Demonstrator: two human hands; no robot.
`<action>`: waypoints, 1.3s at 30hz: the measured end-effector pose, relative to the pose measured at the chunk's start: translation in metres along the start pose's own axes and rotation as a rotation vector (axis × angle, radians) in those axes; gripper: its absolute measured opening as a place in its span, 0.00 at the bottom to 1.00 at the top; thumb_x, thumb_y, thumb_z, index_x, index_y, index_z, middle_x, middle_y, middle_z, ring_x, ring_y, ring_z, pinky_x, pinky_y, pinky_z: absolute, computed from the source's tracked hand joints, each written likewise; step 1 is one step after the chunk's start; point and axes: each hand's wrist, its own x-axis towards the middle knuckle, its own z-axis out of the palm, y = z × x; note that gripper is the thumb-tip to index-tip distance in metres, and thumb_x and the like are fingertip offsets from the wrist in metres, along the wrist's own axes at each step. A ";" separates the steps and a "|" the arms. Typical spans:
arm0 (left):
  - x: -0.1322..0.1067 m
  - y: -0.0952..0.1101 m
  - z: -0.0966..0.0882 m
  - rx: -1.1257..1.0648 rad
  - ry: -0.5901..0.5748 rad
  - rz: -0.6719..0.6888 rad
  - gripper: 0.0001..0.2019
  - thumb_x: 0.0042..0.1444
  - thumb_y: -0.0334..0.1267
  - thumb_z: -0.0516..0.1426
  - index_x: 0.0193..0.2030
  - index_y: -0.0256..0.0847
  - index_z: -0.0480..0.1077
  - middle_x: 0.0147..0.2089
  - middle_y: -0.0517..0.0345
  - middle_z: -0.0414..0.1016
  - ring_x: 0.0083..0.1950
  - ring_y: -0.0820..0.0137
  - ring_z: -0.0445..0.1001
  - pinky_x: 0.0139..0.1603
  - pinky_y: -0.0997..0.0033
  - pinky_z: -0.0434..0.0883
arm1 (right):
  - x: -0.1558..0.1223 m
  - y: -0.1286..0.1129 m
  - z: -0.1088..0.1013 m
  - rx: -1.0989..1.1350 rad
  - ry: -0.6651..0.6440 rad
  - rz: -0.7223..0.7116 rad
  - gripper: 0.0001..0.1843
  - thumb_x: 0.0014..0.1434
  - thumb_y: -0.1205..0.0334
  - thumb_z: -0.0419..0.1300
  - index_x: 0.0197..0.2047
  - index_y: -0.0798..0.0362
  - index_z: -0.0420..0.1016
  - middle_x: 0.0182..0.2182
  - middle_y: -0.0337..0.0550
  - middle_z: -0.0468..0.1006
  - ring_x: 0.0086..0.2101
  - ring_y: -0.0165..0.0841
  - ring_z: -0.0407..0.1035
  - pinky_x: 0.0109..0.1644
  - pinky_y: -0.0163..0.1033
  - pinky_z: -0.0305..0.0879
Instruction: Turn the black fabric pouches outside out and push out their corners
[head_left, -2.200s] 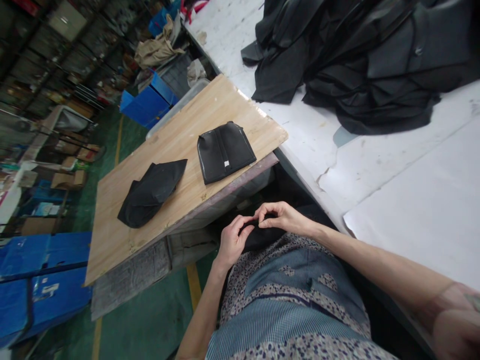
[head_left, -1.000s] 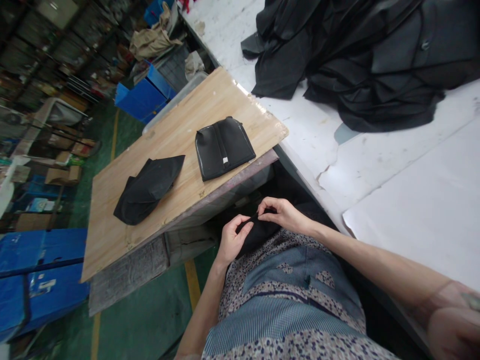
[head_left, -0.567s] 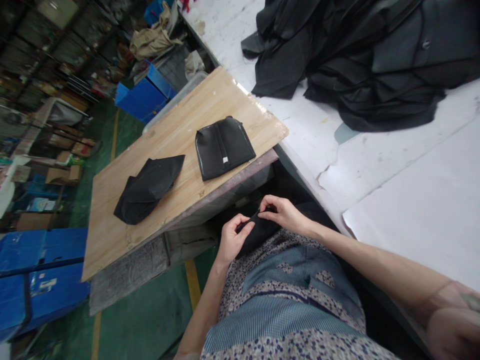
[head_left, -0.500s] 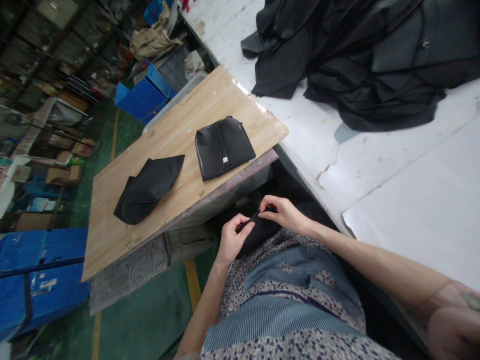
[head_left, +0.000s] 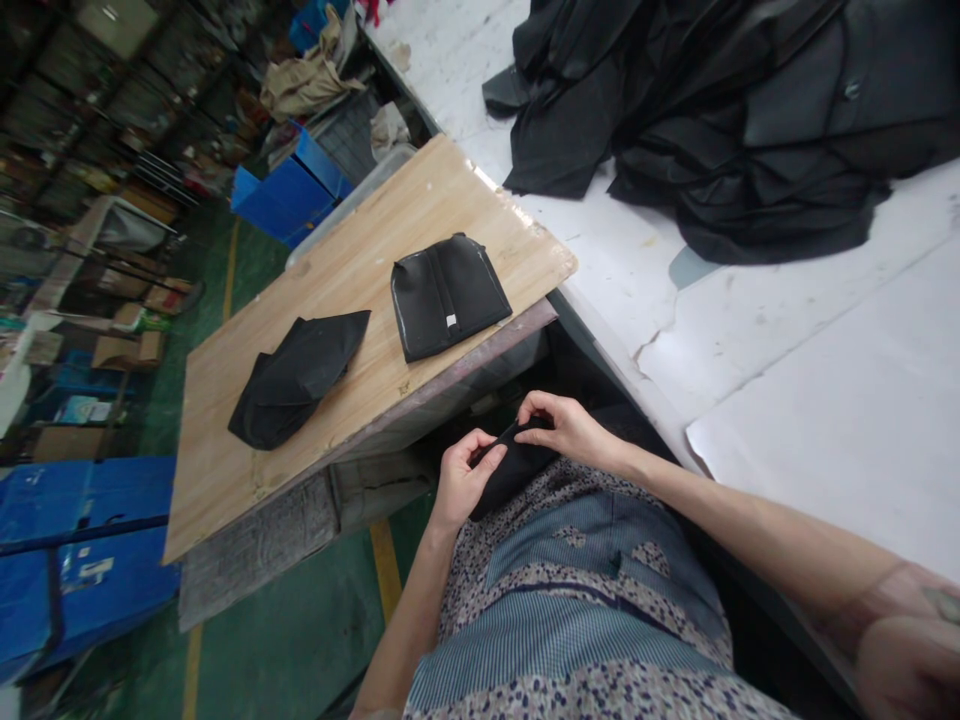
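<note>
A black fabric piece (head_left: 517, 472) is held near my lap, its upper edge pinched by both hands. My left hand (head_left: 466, 483) grips that edge between thumb and fingers on the left. A short way to the right, my right hand (head_left: 562, 430) pinches the same edge. The lower part of the piece hangs against the patterned apron (head_left: 585, 590). On the wooden board ahead lie a flat black pouch-like piece (head_left: 451, 297) with a small white tag and a folded black piece (head_left: 298, 380).
The wooden board (head_left: 337, 290) juts out left from a white table (head_left: 810, 440). Black pieces (head_left: 690, 130) are heaped on that table. Blue boxes (head_left: 289, 185) stand beyond the board, and a large blue container (head_left: 97, 550) is at far left.
Almost nothing differs. My left hand has shifted very slightly left; both hands keep their pinch on the black fabric piece.
</note>
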 end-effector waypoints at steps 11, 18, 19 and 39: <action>-0.003 -0.001 -0.005 0.003 0.002 0.005 0.11 0.59 0.45 0.60 0.33 0.38 0.71 0.29 0.63 0.67 0.30 0.74 0.65 0.31 0.77 0.62 | 0.001 -0.002 -0.001 0.050 -0.009 0.048 0.15 0.52 0.57 0.69 0.33 0.51 0.67 0.30 0.36 0.70 0.32 0.31 0.64 0.37 0.35 0.62; -0.003 0.000 -0.009 0.012 -0.014 0.040 0.11 0.60 0.45 0.60 0.33 0.39 0.70 0.29 0.63 0.65 0.31 0.74 0.63 0.32 0.76 0.61 | 0.001 0.001 -0.002 0.006 -0.030 0.097 0.18 0.51 0.50 0.70 0.30 0.51 0.66 0.25 0.33 0.66 0.29 0.29 0.59 0.31 0.33 0.56; -0.003 0.000 -0.009 0.018 -0.017 0.048 0.12 0.60 0.45 0.60 0.32 0.39 0.70 0.29 0.63 0.65 0.31 0.74 0.63 0.32 0.76 0.61 | 0.001 0.001 -0.002 0.019 -0.044 0.099 0.19 0.51 0.49 0.69 0.29 0.51 0.66 0.25 0.33 0.65 0.29 0.29 0.58 0.31 0.33 0.56; 0.000 0.006 0.017 0.300 0.098 0.254 0.09 0.67 0.42 0.51 0.41 0.42 0.70 0.39 0.56 0.75 0.41 0.68 0.73 0.45 0.71 0.67 | -0.003 -0.009 0.002 -0.013 -0.064 -0.038 0.12 0.59 0.54 0.65 0.30 0.52 0.71 0.28 0.36 0.72 0.33 0.32 0.66 0.38 0.36 0.61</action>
